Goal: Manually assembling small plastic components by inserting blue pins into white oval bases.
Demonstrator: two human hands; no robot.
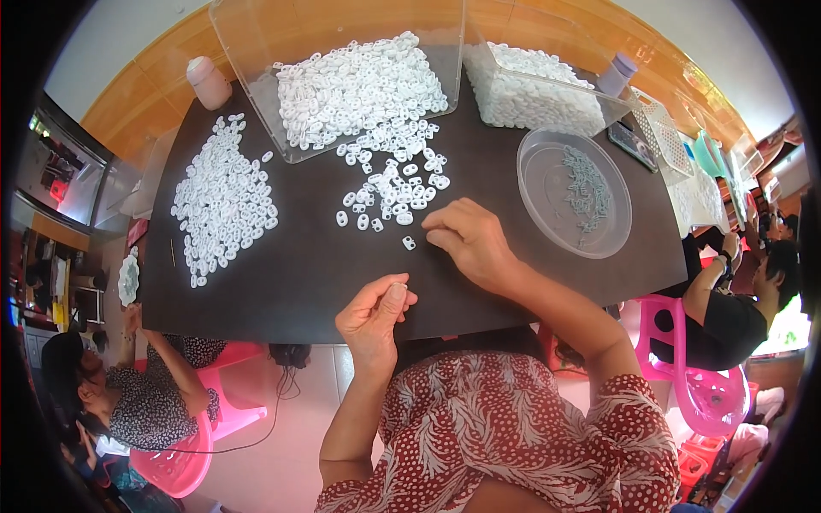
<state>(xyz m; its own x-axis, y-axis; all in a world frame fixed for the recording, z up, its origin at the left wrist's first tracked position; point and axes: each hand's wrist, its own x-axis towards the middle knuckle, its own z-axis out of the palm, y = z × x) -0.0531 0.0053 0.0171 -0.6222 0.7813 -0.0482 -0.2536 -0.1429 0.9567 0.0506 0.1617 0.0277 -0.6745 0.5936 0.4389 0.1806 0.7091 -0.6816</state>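
My left hand [373,318] is closed in a pinch above the table's near edge, thumb against the fingers. Whatever lies between its fingertips is too small or hidden to name. Over the middle of the table my right hand [472,243] is bent, its fingers curled together and pointing left; anything in them is hidden. Just left of those fingertips lies a single small white oval plastic piece with two holes [409,244]. Beyond both hands a loose scatter of the same white pieces [398,190] spreads from a tipped clear plastic bin [224,38].
A heap of white pieces [224,205] covers the table's left side. At right, a round clear tray [534,201] holds small grey-green parts [586,190]. Behind stand another clear bin [611,111], a phone [631,145] and two bottles. People sit on pink chairs at either side.
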